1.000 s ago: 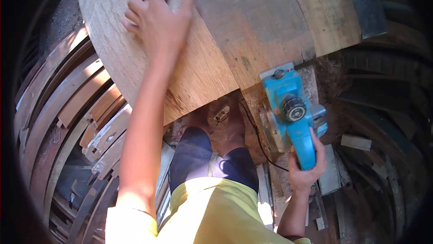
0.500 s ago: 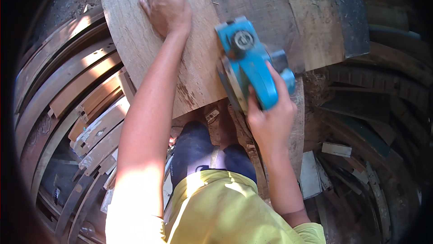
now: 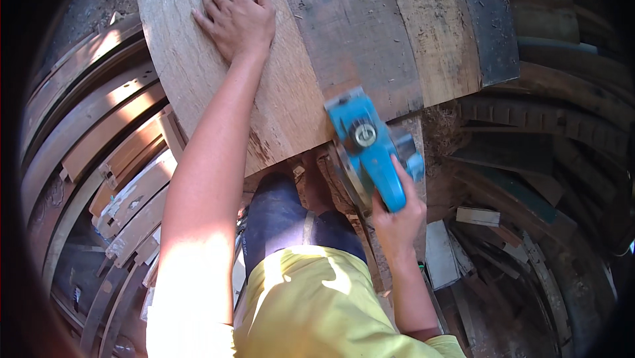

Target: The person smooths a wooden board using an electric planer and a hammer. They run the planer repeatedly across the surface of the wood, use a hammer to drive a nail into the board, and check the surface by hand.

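Note:
My right hand (image 3: 401,220) is wrapped round the rear handle of a blue electric hand planer (image 3: 366,143). The planer's front end rests over the near edge of a wide wooden panel (image 3: 360,34), while its back part hangs out past that edge toward me. Several boards side by side make up the panel, from pale on the left to dark grey at the right. On the pale board (image 3: 281,93) my left hand (image 3: 237,19) lies flat with its fingers spread, holding nothing. The planer's underside is hidden.
Stacked wooden planks (image 3: 109,103) fill the left side. More timber and offcuts lie at the right, among them a white block (image 3: 477,216) and a pale board piece (image 3: 441,255). Small shavings dot the panel. My legs stand close to its near edge.
My right hand has drawn the planer back toward me, from over the panel to its near edge. My left hand stays on the pale board, and the view has shifted slightly.

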`<action>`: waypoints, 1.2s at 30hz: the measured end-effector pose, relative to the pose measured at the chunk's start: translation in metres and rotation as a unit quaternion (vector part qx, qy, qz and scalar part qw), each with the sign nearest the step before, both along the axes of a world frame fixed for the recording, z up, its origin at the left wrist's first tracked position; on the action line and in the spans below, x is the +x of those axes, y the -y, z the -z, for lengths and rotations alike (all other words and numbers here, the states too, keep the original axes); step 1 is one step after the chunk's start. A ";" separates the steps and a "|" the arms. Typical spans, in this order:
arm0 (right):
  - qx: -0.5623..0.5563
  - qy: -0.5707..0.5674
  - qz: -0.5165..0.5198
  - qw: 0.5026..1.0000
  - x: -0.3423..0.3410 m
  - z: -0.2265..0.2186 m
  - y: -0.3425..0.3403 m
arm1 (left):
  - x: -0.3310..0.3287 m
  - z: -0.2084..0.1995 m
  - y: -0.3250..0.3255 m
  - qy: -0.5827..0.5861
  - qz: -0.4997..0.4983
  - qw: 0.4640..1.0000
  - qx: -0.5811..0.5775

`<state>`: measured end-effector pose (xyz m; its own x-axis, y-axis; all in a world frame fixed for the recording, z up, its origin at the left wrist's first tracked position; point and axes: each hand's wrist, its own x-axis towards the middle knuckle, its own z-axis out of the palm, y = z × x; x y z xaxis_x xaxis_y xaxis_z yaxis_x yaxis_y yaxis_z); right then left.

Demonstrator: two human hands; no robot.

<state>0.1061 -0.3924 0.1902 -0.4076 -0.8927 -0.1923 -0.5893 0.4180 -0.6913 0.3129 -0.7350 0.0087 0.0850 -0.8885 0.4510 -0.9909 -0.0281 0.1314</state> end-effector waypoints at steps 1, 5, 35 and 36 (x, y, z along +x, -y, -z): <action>-0.016 -0.007 -0.005 1.000 0.003 0.005 0.019 | -0.001 0.001 0.001 -0.002 0.001 1.000 0.000; -0.003 -0.024 0.006 1.000 0.006 0.007 0.093 | -0.004 0.000 0.004 -0.008 0.000 1.000 0.001; 0.004 -0.002 0.099 0.995 -0.057 0.006 0.035 | -0.001 0.000 0.002 0.048 -0.029 0.998 0.035; 0.003 -0.005 0.098 0.995 -0.056 0.006 0.057 | -0.001 0.002 0.002 0.045 -0.029 0.998 0.032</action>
